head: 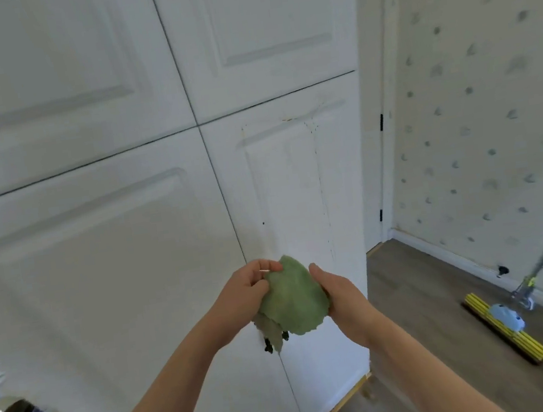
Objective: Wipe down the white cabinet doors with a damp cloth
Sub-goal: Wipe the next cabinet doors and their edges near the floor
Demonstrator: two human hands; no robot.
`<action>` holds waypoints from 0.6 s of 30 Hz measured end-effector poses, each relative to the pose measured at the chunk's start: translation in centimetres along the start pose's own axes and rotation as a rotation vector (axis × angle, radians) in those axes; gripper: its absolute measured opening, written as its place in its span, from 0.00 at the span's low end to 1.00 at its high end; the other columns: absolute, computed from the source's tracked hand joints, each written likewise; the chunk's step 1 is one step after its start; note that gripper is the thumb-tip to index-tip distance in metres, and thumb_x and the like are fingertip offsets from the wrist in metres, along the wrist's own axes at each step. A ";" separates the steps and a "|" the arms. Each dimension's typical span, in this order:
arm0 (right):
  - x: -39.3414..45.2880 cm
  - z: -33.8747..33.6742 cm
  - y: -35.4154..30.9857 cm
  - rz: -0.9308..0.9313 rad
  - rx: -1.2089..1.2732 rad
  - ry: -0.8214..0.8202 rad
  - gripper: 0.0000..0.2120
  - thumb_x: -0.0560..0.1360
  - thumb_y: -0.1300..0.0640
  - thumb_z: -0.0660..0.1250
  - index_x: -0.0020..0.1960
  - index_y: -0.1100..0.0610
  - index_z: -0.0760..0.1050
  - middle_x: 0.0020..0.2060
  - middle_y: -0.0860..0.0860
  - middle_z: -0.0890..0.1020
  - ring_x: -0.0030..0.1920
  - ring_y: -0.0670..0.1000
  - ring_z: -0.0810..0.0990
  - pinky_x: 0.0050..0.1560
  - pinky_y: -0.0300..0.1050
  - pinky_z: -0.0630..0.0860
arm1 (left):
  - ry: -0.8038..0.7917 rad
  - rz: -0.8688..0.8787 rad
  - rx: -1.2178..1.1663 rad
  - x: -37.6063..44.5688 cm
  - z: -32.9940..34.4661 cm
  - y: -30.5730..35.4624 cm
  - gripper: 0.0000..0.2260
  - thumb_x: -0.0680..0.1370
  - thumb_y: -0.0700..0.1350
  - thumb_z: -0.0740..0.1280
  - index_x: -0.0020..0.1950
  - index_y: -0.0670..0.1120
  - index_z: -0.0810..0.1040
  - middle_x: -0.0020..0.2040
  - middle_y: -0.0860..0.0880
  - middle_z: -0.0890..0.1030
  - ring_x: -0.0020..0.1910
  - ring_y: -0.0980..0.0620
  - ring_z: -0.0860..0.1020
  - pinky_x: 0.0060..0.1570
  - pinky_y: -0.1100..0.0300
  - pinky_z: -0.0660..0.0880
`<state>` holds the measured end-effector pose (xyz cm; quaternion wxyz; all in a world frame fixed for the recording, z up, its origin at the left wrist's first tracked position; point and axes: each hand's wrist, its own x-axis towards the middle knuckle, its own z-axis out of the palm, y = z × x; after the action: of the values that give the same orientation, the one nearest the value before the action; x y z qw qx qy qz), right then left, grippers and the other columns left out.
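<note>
Hands, left (251,286) and right (339,295), grip green cloth (293,301), hiding right fingertips.

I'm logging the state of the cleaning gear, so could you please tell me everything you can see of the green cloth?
The green cloth is a pale, fuzzy, towel-like rag, bunched into a rounded wad, not spread flat. A greyer, darker-edged part hangs below it. The left hand pinches its upper left edge, and the right hand cups its right side. It is held in the air in front of the lower right cabinet door, seemingly not touching it. Whether it is damp cannot be told.
</note>
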<state>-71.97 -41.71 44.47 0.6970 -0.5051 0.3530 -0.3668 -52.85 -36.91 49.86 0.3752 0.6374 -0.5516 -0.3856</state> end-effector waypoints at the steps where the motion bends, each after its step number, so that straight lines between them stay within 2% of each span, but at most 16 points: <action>1: 0.5 -0.6 -0.3 -0.018 0.007 -0.026 0.20 0.76 0.41 0.67 0.50 0.59 0.80 0.49 0.59 0.83 0.48 0.57 0.81 0.50 0.51 0.77 | -0.010 0.006 0.023 0.9 0.4 0.4 0.20 0.80 0.34 0.55 0.58 0.54 0.80 0.53 0.44 0.83 0.42 0.52 0.79 0.39 0.61 0.75; 4: 2.7 -3.2 -1.3 -0.051 0.105 -0.012 0.19 0.71 0.47 0.73 0.47 0.63 0.76 0.47 0.60 0.80 0.46 0.58 0.78 0.45 0.52 0.73 | -0.020 0.048 0.091 4.4 2.0 2.3 0.21 0.80 0.34 0.56 0.57 0.56 0.81 0.53 0.46 0.84 0.44 0.52 0.81 0.42 0.60 0.78; 6: 4.6 -5.0 -2.9 -0.103 0.130 0.041 0.26 0.70 0.43 0.74 0.48 0.66 0.73 0.45 0.60 0.78 0.44 0.58 0.77 0.45 0.55 0.73 | -0.003 0.109 0.178 7.1 3.2 4.1 0.19 0.80 0.35 0.57 0.58 0.56 0.80 0.54 0.52 0.82 0.44 0.57 0.81 0.41 0.64 0.77; 7: 5.4 -5.6 -4.0 -0.137 0.128 0.078 0.26 0.71 0.42 0.74 0.46 0.65 0.73 0.43 0.59 0.78 0.42 0.58 0.77 0.43 0.55 0.74 | 0.008 0.149 0.234 8.3 3.7 4.9 0.17 0.81 0.36 0.58 0.58 0.55 0.79 0.55 0.55 0.82 0.45 0.60 0.81 0.41 0.66 0.77; 9: 7.5 -7.0 -6.5 -0.205 0.121 0.151 0.19 0.75 0.43 0.71 0.43 0.59 0.76 0.42 0.57 0.80 0.40 0.57 0.80 0.39 0.53 0.78 | 0.031 0.202 0.308 11.4 5.1 6.4 0.14 0.82 0.39 0.60 0.58 0.56 0.79 0.56 0.59 0.81 0.49 0.62 0.81 0.46 0.66 0.77; 10: 8.1 -7.3 -7.5 -0.235 0.130 0.151 0.15 0.76 0.44 0.71 0.43 0.57 0.78 0.44 0.57 0.82 0.42 0.58 0.82 0.42 0.54 0.80 | 0.047 0.206 0.321 12.4 5.5 6.9 0.13 0.82 0.40 0.61 0.59 0.56 0.79 0.56 0.59 0.81 0.50 0.62 0.81 0.48 0.66 0.77; 12: 9.4 -7.8 -9.0 -0.279 0.179 0.046 0.09 0.75 0.50 0.73 0.51 0.54 0.81 0.49 0.59 0.84 0.47 0.60 0.84 0.46 0.57 0.81 | 0.111 0.212 0.332 14.4 6.4 7.6 0.12 0.82 0.41 0.63 0.60 0.56 0.77 0.55 0.59 0.81 0.48 0.63 0.80 0.46 0.69 0.76; 14: 10.4 -8.6 -9.7 -0.307 0.157 -0.005 0.09 0.75 0.58 0.73 0.55 0.53 0.81 0.49 0.57 0.85 0.46 0.57 0.84 0.42 0.52 0.81 | 0.175 0.247 0.366 15.8 7.0 8.1 0.14 0.81 0.40 0.63 0.62 0.56 0.76 0.54 0.60 0.81 0.48 0.64 0.79 0.44 0.71 0.75; 16: 11.3 -9.6 -10.1 -0.330 0.111 0.065 0.07 0.77 0.61 0.70 0.51 0.51 0.82 0.45 0.54 0.86 0.44 0.55 0.85 0.39 0.47 0.81 | 0.155 0.266 0.424 16.8 7.2 8.7 0.15 0.81 0.40 0.63 0.63 0.57 0.77 0.55 0.61 0.80 0.49 0.64 0.79 0.47 0.70 0.75; 18: 12.4 -10.7 -10.5 -0.335 0.157 0.098 0.05 0.78 0.60 0.68 0.52 0.54 0.82 0.45 0.54 0.86 0.47 0.54 0.86 0.41 0.45 0.81 | 0.091 0.287 0.517 17.3 7.0 9.4 0.17 0.82 0.43 0.62 0.67 0.60 0.76 0.56 0.62 0.79 0.51 0.64 0.78 0.50 0.68 0.76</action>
<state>-76.83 -59.49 50.50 0.6454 -0.4825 0.2679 -0.5282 -61.44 -55.51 54.08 0.2755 0.6439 -0.6987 -0.1463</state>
